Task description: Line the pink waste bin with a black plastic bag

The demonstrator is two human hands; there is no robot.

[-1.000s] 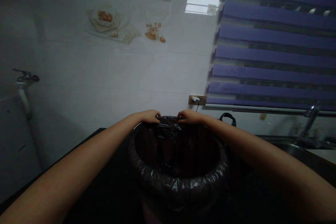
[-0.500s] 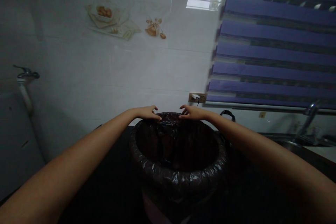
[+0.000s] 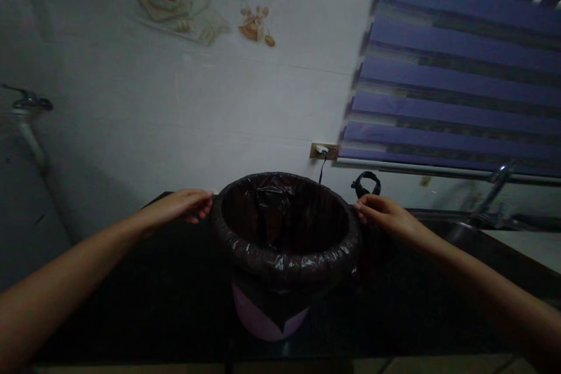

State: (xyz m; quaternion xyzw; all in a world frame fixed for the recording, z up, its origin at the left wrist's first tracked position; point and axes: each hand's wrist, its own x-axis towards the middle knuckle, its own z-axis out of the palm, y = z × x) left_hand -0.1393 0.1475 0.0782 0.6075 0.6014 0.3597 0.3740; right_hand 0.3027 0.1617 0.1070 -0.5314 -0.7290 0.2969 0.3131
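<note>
Both of my hands have left the far edge of the bin's rim, where they met a moment ago, and now sit at its two sides. My left hand rests at the left side of the round pink plastic bin, its fingers loosely curled and slightly apart, tips touching or just beside the black plastic liner bag rolled over the rim. My right hand is at the right side, fingers narrowed together against the bag's edge; whether they pinch the plastic I cannot tell. A black loop handle of the bag sticks up just beyond that hand. The bin stands in the middle of the dark tabletop, near the white tiled wall. A purple striped blind hangs far right, with a wall socket by its lower corner.
</note>
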